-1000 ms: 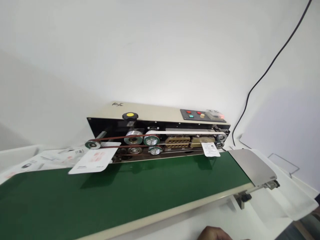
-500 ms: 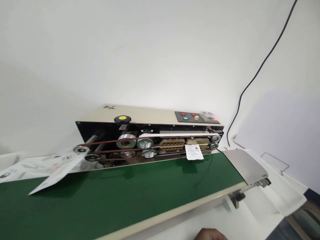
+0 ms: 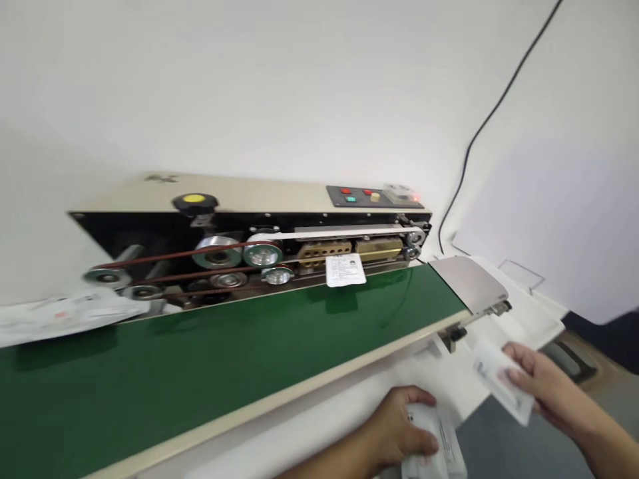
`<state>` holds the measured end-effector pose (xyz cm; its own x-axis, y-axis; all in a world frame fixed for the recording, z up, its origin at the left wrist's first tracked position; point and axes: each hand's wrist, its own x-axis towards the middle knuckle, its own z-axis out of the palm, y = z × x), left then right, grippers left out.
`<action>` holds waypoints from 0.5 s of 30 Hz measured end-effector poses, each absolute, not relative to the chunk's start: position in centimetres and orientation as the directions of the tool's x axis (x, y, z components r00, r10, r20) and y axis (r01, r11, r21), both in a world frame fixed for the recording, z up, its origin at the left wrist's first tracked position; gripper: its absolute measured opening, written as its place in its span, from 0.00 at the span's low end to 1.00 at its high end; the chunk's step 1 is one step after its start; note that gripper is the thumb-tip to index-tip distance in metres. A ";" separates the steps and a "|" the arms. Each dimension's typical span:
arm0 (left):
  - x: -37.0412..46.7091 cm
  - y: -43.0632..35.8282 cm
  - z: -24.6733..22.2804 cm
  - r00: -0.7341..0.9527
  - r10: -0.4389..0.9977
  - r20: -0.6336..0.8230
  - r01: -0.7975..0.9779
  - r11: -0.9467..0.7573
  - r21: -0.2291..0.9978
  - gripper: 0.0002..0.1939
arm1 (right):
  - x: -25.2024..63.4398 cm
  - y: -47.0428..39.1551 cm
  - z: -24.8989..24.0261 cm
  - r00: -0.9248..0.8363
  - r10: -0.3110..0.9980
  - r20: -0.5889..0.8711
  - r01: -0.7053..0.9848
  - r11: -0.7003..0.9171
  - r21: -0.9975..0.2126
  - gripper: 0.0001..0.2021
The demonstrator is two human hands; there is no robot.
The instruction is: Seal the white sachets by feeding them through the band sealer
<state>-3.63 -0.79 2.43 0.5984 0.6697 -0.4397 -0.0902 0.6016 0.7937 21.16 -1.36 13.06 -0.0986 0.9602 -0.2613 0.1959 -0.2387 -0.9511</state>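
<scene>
My left hand [image 3: 399, 429] is closed around a small stack of white printed pouches [image 3: 452, 442] at the lower right, in front of the belt. My right hand [image 3: 536, 379] pinches a single white pouch [image 3: 504, 386] between thumb and fingers, off the belt's right end and slightly blurred. Another white pouch [image 3: 345, 270] hangs by its top edge in the band sealer [image 3: 279, 189], over the green conveyor belt [image 3: 239, 372]. More white pouches [image 3: 74, 313] lie at the machine's left end.
A metal plate [image 3: 469, 283] extends from the belt's right end, with a black knob [image 3: 456, 334] below it. Pulleys and bands run along the sealer's front. Its control panel [image 3: 369, 197] has coloured buttons. A black cable [image 3: 499, 100] hangs on the wall.
Both my hands have come into fuller view holding pouches. The pouch in the sealer has travelled left along the bands. At the far left, the pouch jutting over the belt has dropped back. The view has shifted.
</scene>
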 end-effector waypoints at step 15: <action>-3.7 -0.6 1.7 0.588 0.668 -0.456 0.036 0.541 0.840 0.35 | 18.2 8.1 19.5 0.206 0.978 0.037 0.093 0.018 -0.996 0.24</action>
